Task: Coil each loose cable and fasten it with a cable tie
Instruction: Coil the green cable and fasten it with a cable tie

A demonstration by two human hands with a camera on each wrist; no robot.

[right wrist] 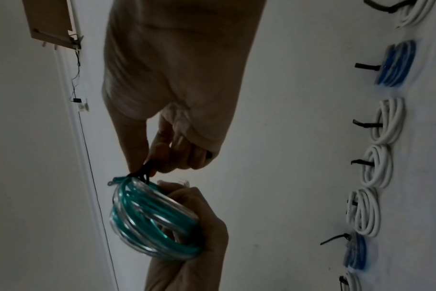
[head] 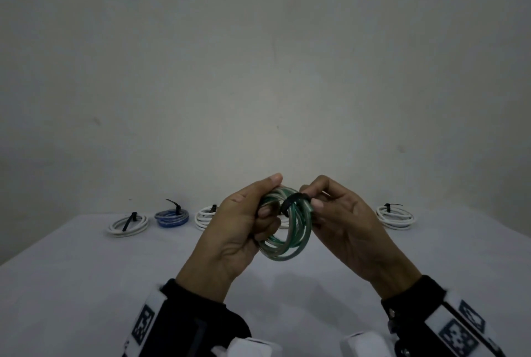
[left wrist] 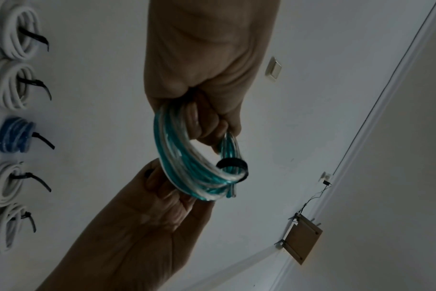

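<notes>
A green-and-clear cable coil is held up over the table. My left hand grips its left side, fingers curled through the loop and thumb on top. A black cable tie loops round the top of the coil. My right hand pinches the tie's end between thumb and forefinger. In the left wrist view the tie circles the bundled strands of the coil. The right wrist view shows my fingertips pinching the tie just above the coil.
Along the far edge of the white-clothed table lie tied coils: a white one, a blue one, another white one, and a white one at the right. A plain wall stands behind.
</notes>
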